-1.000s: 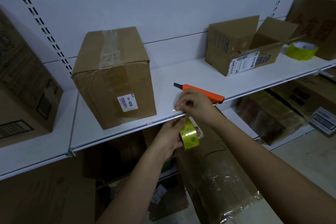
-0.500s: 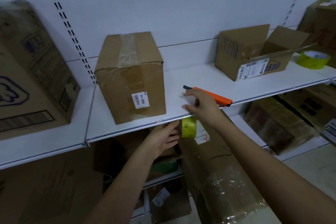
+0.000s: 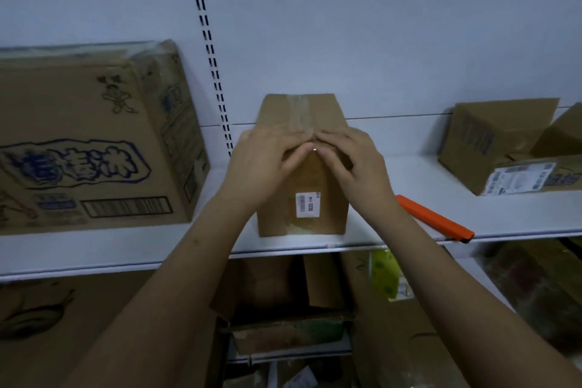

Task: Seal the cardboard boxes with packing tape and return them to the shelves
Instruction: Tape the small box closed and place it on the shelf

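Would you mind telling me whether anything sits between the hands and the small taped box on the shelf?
Nothing visible does. The left hand and right hand already rest on the box at its top front edge, fingertips meeting over the tape strip. The orange cutter lies off to the right, clear of them.

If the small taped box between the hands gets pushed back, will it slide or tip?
The small taped box probably slides: it sits flat on the smooth white shelf. Pushed near the top, it might tip, being taller than wide. It looks stiff.
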The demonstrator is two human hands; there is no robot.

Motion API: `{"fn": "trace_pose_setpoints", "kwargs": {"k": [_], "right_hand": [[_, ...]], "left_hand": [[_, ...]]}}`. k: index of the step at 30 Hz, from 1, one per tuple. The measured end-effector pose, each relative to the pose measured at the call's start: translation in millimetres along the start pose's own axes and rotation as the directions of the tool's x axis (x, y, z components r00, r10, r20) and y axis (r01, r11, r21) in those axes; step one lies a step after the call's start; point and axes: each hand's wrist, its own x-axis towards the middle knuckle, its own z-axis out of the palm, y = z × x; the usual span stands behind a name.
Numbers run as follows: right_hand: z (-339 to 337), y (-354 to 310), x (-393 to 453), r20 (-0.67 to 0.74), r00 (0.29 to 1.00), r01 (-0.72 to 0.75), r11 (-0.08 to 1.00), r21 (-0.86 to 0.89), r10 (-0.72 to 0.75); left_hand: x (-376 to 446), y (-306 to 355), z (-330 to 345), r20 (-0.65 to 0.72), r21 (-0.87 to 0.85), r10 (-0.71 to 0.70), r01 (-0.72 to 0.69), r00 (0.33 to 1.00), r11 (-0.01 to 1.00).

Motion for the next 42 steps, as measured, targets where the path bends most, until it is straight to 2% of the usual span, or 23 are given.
{"fn": "trace_pose_setpoints", "kwargs": {"k": [4,6,8,10,12,14,16,18,19,20,21,22,24,26,27,28,30,32,34,36,38,42], "right_hand": [[6,10,-2,-0.022,1.000,0.010,1.000,0.002,-0.010],[7,11,-1,-0.030,1.000,0.002,1.000,-0.006,-0.002],[8,10,0,-0.044,0.999,0.003,1.000,0.012,-0.002],[9,9,0,-0.063,0.998,0.010,1.000,0.029,-0.009],[8,7,1,-0.075,0.997,0.008,1.000,0.029,-0.006],[6,5,2,-0.086,0.996,-0.002,1.000,0.028,0.004],[4,3,4,-0.093,0.996,-0.004,0.997,0.071,0.011],[1,1,5,-0.099,0.994,-0.031,0.988,0.149,0.046],[-2,-1,5,-0.091,0.992,-0.071,0.973,0.217,0.093],[-6,-3,6,-0.060,0.985,-0.136,0.946,0.295,0.160],[-10,-4,8,-0.011,0.974,-0.210,0.912,0.352,0.228],[-14,-7,11,0.044,0.956,-0.286,0.883,0.371,0.291],[-26,-16,19,0.211,0.895,-0.446,0.790,0.421,0.393],[-39,-27,31,0.447,0.804,-0.591,0.612,0.527,0.391],[-43,-31,35,0.504,0.777,-0.626,0.543,0.560,0.376],[-46,-30,39,0.509,0.768,-0.639,0.518,0.569,0.389],[-50,-31,44,0.470,0.757,-0.653,0.489,0.579,0.454],[-47,-32,49,0.314,0.803,-0.595,0.644,0.481,0.507],[-41,-33,52,0.086,0.855,-0.508,0.790,0.343,0.512],[-35,-31,51,-0.064,0.877,-0.433,0.841,0.325,0.477],[-28,-27,43,-0.085,0.898,-0.372,0.849,0.375,0.432],[-13,-19,16,-0.035,0.904,-0.372,0.823,0.429,0.427]], "left_hand": [[7,-5,-2,0.126,0.057,0.037,-0.045,0.991,0.997],[19,-14,-6,0.257,0.018,-0.018,0.014,0.966,1.000],[31,-20,-7,0.429,-0.088,-0.069,0.118,0.901,0.989],[47,-29,-4,0.566,-0.050,-0.057,0.104,0.823,0.993],[67,-34,-3,0.634,-0.016,-0.071,0.105,0.770,0.994],[85,-36,-2,0.657,0.029,-0.152,0.178,0.738,0.984],[96,-38,6,0.589,0.107,-0.273,0.261,0.761,0.959],[101,-36,14,0.471,0.146,-0.429,0.411,0.771,0.900],[100,-30,12,0.433,0.124,-0.526,0.529,0.732,0.839],[97,-26,8,0.425,0.056,-0.617,0.661,0.663,0.749],[93,-25,4,0.462,-0.052,-0.650,0.750,0.604,0.660],[89,-23,0,0.493,-0.155,-0.637,0.780,0.593,0.607],[77,-24,-3,0.460,-0.231,-0.613,0.754,0.642,0.615],[67,-25,-5,0.371,-0.285,-0.606,0.707,0.704,0.647],[65,-26,-5,0.328,-0.320,-0.599,0.682,0.731,0.657],[63,-24,-6,0.293,-0.350,-0.583,0.653,0.757,0.672],[59,-22,-9,0.182,-0.391,-0.551,0.574,0.815,0.720],[55,-12,-14,0.048,-0.497,-0.519,0.471,0.853,0.729],[52,1,-15,-0.015,-0.598,-0.524,0.413,0.851,0.687],[50,11,-14,-0.006,-0.670,-0.559,0.412,0.829,0.617],[46,16,-10,0.002,-0.694,-0.594,0.428,0.805,0.578],[29,15,15,-0.069,-0.695,-0.603,0.396,0.794,0.601]]}}
